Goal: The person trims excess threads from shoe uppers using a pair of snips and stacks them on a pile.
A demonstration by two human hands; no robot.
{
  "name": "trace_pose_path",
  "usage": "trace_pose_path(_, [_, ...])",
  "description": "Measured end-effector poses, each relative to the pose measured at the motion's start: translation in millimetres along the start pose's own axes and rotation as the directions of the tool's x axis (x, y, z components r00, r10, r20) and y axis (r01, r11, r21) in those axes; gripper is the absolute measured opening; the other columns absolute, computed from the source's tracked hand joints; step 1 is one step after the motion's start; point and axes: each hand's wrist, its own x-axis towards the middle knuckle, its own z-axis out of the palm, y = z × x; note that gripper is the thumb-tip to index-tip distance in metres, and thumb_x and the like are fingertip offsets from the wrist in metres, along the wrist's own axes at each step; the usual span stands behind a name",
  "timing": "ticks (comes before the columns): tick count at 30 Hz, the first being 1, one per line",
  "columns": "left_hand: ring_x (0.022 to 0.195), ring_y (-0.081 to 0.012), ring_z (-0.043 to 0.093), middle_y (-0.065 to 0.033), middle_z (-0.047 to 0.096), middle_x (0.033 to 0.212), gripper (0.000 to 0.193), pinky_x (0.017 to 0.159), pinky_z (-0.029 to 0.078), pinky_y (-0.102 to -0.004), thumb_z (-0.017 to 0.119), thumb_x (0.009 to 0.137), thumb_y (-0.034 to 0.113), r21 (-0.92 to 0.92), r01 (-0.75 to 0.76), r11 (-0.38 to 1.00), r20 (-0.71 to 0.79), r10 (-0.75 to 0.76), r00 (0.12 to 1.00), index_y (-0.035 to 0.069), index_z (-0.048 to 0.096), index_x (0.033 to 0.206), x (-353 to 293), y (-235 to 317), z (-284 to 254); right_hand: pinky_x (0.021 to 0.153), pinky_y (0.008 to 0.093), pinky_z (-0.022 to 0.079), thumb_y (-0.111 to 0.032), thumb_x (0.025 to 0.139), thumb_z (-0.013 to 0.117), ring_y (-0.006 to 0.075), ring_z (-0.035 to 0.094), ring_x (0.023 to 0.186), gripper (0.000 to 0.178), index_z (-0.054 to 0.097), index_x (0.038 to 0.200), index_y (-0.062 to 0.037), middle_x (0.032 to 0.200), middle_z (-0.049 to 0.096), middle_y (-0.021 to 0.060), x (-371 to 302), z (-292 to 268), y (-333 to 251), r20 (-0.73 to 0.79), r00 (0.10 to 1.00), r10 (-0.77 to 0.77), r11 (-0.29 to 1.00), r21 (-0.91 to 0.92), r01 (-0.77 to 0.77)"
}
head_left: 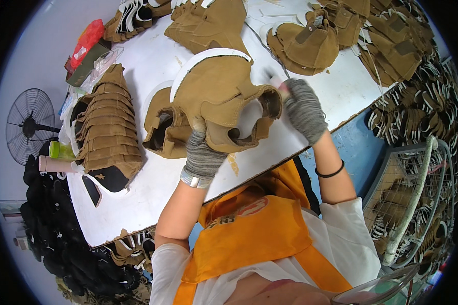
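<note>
My left hand (204,156), in a grey knit glove, grips the near edge of a brown suede shoe upper (216,81). This upper has a white curved strip along its toe edge, and its ankle opening faces me. Partly behind it lies a second brown upper (160,114), also white-edged. My right hand (306,111), gloved alike and slightly blurred, is closed beside the upper's right side. From its fingers sticks a small pale-pink thing with a dark blurred end (277,81); its kind is unclear.
A white table (152,206) bears a row of nested brown uppers (109,117) at left and more uppers (305,48) at the back. A green box (88,65) stands far left, near a fan (30,124). At right is a wire cart (404,203); black pieces (61,234) hang lower left.
</note>
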Motion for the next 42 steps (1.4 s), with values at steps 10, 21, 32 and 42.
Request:
trace_pose_path(10, [0.110, -0.0210, 0.049, -0.0044, 0.054, 0.117, 0.051, 0.104, 0.035, -0.0412, 0.050, 0.093, 0.052, 0.108, -0.033, 0.994, 0.108, 0.021, 0.994, 0.016, 0.049, 0.129, 2.4, 0.1, -25.0, 0.058, 0.0222, 0.044, -0.013, 0.099, 0.044, 0.0073, 0.048, 0.057, 0.022, 0.053, 0.115, -0.0013, 0.093, 0.065, 0.0057, -18.5, -52.8, -69.3, -0.057, 0.981, 0.185, 0.537, 0.842, -0.052])
trace_pose_path(21, [0.112, -0.0259, 0.046, -0.0088, 0.049, 0.121, 0.066, 0.105, 0.034, -0.0463, 0.059, 0.085, 0.058, 0.070, 0.023, 0.997, 0.180, -0.035, 0.983, 0.015, 0.044, 0.133, 4.9, -2.9, -9.6, 0.062, 0.0326, 0.048, -0.018, 0.087, 0.065, 0.0241, 0.055, 0.066, 0.044, 0.057, 0.129, -0.0072, 0.078, 0.058, 0.0099, -22.1, -61.5, -74.0, -0.247, 0.943, -0.224, 0.934, 0.221, 0.280])
trace_pose_path(32, [0.112, -0.0279, 0.047, -0.0102, 0.049, 0.122, 0.072, 0.103, 0.038, -0.0494, 0.064, 0.080, 0.059, 0.175, -0.013, 0.984, 0.070, 0.000, 0.998, 0.012, 0.044, 0.132, 6.1, -5.4, -8.1, 0.057, 0.0311, 0.048, -0.019, 0.083, 0.068, 0.0208, 0.056, 0.063, 0.042, 0.062, 0.124, -0.0114, 0.075, 0.056, 0.0077, -23.9, -67.3, -78.4, -0.180, 0.968, -0.174, 0.974, 0.117, 0.196])
trace_pose_path(42, [0.109, -0.0276, 0.050, -0.0098, 0.052, 0.118, 0.069, 0.102, 0.040, -0.0490, 0.065, 0.082, 0.055, 0.196, -0.030, 0.980, -0.011, 0.033, 0.999, 0.011, 0.045, 0.131, 6.1, -6.7, -10.6, 0.063, 0.0281, 0.051, -0.020, 0.089, 0.064, 0.0174, 0.060, 0.069, 0.038, 0.060, 0.124, -0.0061, 0.084, 0.062, 0.0084, -22.0, -57.5, -78.0, -0.195, 0.973, -0.126, 0.929, 0.321, 0.185])
